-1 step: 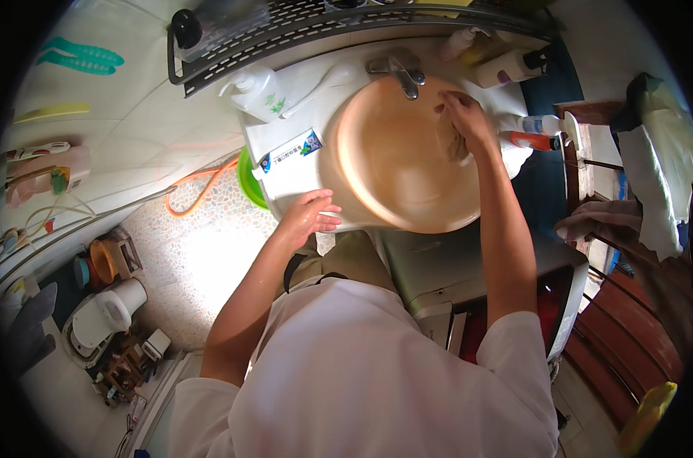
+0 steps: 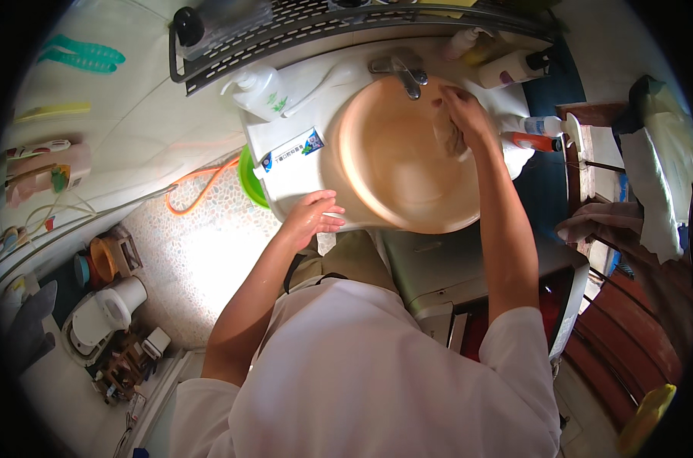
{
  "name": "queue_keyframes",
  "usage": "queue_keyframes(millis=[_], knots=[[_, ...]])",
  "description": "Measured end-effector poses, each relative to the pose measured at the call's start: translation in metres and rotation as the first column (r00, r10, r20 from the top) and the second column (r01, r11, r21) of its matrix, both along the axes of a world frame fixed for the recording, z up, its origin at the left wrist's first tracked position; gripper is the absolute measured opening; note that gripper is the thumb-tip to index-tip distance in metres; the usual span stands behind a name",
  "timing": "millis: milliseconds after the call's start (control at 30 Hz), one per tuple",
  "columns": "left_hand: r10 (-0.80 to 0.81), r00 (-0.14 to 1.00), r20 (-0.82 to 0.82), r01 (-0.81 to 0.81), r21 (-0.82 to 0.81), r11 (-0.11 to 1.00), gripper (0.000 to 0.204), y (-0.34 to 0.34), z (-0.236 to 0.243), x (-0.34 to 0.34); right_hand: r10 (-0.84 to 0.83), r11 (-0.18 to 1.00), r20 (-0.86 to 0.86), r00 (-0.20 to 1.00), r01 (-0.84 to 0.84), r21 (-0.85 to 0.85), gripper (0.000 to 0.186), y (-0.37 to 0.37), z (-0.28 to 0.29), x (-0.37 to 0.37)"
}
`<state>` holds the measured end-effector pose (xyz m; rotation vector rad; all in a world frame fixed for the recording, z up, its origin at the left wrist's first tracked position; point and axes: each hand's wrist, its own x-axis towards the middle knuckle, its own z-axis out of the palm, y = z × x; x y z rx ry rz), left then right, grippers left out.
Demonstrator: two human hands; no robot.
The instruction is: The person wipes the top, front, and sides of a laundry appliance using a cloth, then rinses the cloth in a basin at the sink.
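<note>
My right hand [image 2: 465,113] is over the far right side of a round peach-coloured basin [image 2: 349,164]. Its fingers are drawn together, partly turned from view. Below them a beige-brown patch [image 2: 446,133] shows inside the basin; I cannot tell whether it is a wet cloth or the hand's reflection. The basin sits on a white washstand, under the spout of a chrome faucet [image 2: 407,75]. To the left my left hand [image 2: 313,217] is held near the washstand's front edge, fingers apart and holding nothing. A white and blue toothpaste box [image 2: 293,151] lies beyond it.
A white pump bottle [image 2: 257,93] stands at the back left, beneath a black perforated shelf [image 2: 300,37]. More bottles [image 2: 514,69] crowd the back right. A green tub [image 2: 251,179] is at the washstand's left, with an orange hose [image 2: 201,191] on the pebbled floor.
</note>
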<state>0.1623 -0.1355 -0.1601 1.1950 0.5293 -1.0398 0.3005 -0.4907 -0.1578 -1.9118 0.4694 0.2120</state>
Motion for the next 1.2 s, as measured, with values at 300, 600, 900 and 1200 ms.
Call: queue_keyframes(millis=[300,600,900,1200], knots=[[-0.049,0.997,-0.054,0.042,-0.113,0.993,0.043,-0.039,-0.009,0.004,-0.032,0.873,-0.144,0.989,0.098,0.478,0.029,0.010,-0.006,0.075],[0.082,0.997,-0.006,-0.082,-0.042,0.996,0.033,-0.052,-0.025,0.039,0.130,0.911,-0.225,0.966,-0.206,-0.357,0.045,-0.056,0.081,-0.070],[-0.022,0.999,-0.042,0.016,-0.145,0.989,0.033,-0.054,-0.041,0.028,-0.184,0.983,-0.326,0.927,0.179,-0.047,0.051,-0.072,0.011,-0.220],[-0.240,0.953,-0.183,0.214,-0.153,0.965,0.039,-0.070,-0.009,-0.014,-0.335,0.924,-0.257,0.907,0.369,0.100,0.044,-0.038,-0.011,-0.243]])
